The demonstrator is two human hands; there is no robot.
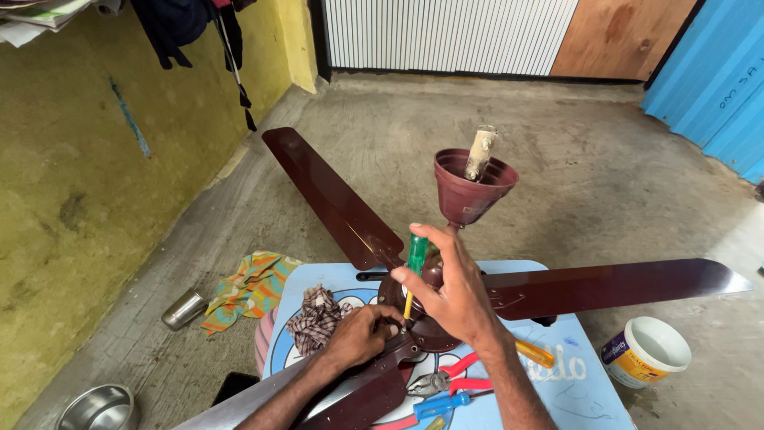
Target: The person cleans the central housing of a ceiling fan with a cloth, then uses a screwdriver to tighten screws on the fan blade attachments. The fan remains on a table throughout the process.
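A dark maroon ceiling fan (430,318) lies on a small light-blue table (573,382), its three blades spread out and its cup-shaped canopy (465,191) standing up on the rod. My right hand (454,291) grips a green-handled screwdriver (416,255) held upright, tip down at the blade bracket near the motor hub. My left hand (362,334) rests on the near blade's bracket beside the screwdriver tip, fingers curled on it.
Red-handled pliers (446,378), a blue-handled tool (434,406), a yellow-handled tool (535,354) and a checked rag (317,317) lie on the table. A colourful cloth (251,291), a steel cup (183,309), a steel bowl (99,408) and a white tub (646,350) sit on the concrete floor. A yellow wall runs along the left.
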